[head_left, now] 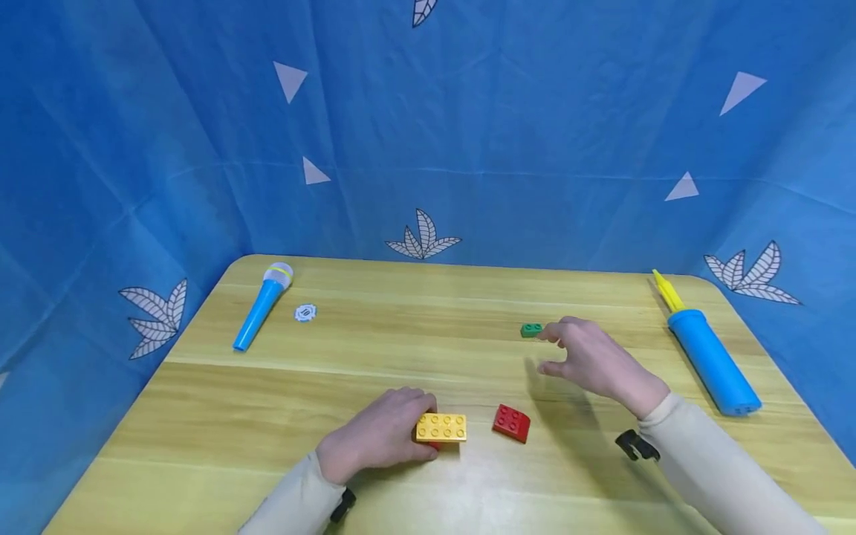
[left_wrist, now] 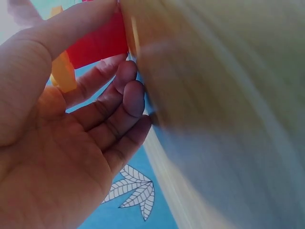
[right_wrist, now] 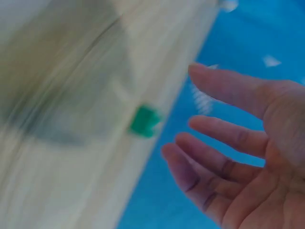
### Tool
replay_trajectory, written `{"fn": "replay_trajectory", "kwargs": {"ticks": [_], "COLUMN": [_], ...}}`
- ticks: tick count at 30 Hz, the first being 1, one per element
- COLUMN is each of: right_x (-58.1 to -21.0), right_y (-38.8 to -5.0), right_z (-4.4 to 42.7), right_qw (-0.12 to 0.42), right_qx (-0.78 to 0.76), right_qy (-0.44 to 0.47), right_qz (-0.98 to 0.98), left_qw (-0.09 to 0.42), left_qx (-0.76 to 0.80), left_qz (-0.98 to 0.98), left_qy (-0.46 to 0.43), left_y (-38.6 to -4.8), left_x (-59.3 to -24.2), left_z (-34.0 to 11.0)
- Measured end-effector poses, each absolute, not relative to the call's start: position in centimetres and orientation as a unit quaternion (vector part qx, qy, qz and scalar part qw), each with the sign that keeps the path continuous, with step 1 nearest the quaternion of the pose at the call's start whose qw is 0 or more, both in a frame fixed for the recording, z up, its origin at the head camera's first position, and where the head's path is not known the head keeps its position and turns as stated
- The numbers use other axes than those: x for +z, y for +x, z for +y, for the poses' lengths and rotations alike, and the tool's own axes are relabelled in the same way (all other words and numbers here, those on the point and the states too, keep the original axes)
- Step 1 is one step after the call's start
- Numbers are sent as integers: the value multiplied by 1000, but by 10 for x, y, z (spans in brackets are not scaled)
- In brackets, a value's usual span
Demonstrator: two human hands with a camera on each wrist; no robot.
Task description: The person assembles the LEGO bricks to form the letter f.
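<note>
Near the front middle of the table, my left hand (head_left: 386, 431) grips a red brick (left_wrist: 99, 43) between thumb and fingers. A yellow eight-stud brick (head_left: 441, 427) sits on top of that red one. In the head view most of the lower brick is hidden by the yellow one and the hand. My right hand (head_left: 595, 360) hovers above the table with fingers spread and nothing between them. Its fingertips are close to a small green two-stud brick (head_left: 531, 330), apart from it in the right wrist view. A red brick with a sloped end (head_left: 511, 423) lies between the two hands.
A blue toy microphone (head_left: 261, 308) lies at the back left, with a white-and-blue round chip (head_left: 305, 313) beside it. On the right rests a blue hand pump (head_left: 714, 362) with a yellow nozzle. A blue curtain (head_left: 495, 134) hangs behind the table (head_left: 267, 423).
</note>
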State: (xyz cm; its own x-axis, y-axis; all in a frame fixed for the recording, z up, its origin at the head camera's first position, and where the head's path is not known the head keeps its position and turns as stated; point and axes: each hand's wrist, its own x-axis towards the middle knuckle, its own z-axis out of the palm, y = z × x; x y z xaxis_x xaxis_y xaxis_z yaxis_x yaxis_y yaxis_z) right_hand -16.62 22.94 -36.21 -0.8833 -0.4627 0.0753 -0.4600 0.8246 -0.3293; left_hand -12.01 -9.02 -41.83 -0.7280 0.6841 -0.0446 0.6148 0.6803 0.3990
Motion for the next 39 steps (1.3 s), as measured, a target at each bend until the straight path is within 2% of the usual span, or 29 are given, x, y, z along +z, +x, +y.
{"fn": "replay_trajectory", "kwargs": {"ticks": [8, 13, 39], "right_x": [-400, -411, -401], "right_y": [-212, -227, -232], "right_z": [242, 239, 228], "right_qw": [5, -3, 1], "right_qx": [-193, -205, -226], "right_qy": [-199, -202, -231], "right_qz": [961, 958, 946], "left_qw": [102, 97, 94], "left_qx": [180, 180, 191], "left_qz": [912, 912, 911], "left_qy": [353, 355, 353], "left_y": [-118, -118, -122], "left_x": [-423, -422, -421], "left_z": [-89, -87, -93]}}
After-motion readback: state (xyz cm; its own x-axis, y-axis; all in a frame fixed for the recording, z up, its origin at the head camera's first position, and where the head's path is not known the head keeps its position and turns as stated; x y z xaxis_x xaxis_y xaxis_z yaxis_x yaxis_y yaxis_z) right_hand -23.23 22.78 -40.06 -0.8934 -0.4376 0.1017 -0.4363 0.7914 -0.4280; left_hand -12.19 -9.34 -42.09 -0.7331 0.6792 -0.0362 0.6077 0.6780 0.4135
